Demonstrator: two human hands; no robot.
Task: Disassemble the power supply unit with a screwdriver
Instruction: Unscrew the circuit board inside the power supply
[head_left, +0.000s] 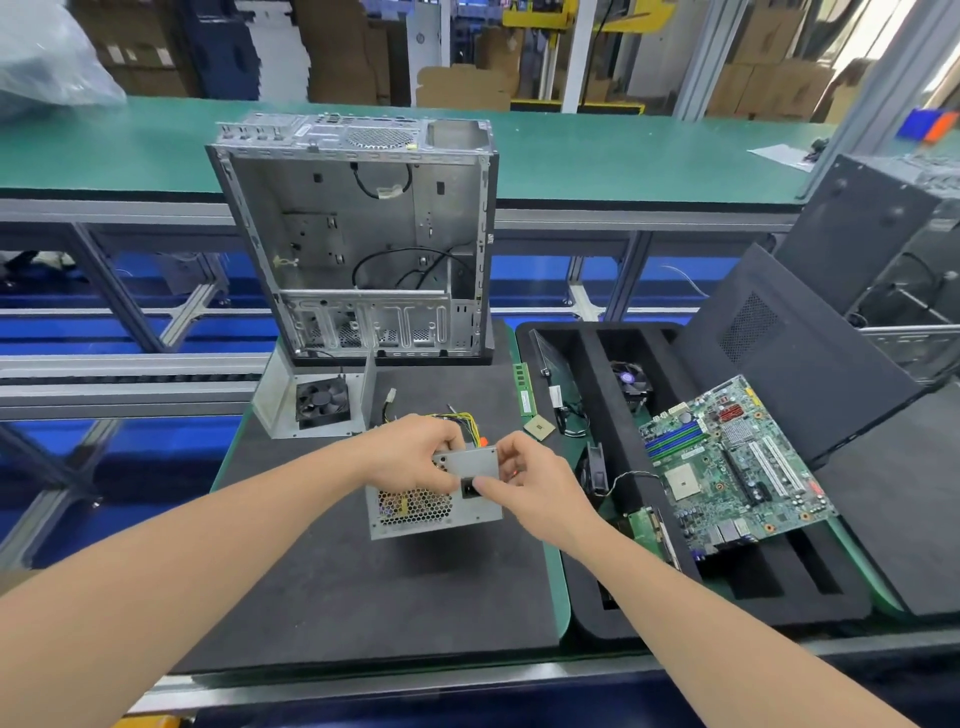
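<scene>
Both grips (410, 454) (537, 486) on PSU (415, 512) edges

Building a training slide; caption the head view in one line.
Left hand and right hand grip the PSU over a black mat, before an open case.

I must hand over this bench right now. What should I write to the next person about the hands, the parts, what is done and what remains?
Left hand: grips the power supply unit at its top left.
Right hand: pinches its top right, thumb beside the power socket.
The unit is on or just above the black mat, with its wires behind it.
Done, probably: a metal cover with fan stands behind-left and may be the unit's cover, already off.
Left: neither hand holds a screwdriver, so find it, then remove what remains inside.
</scene>
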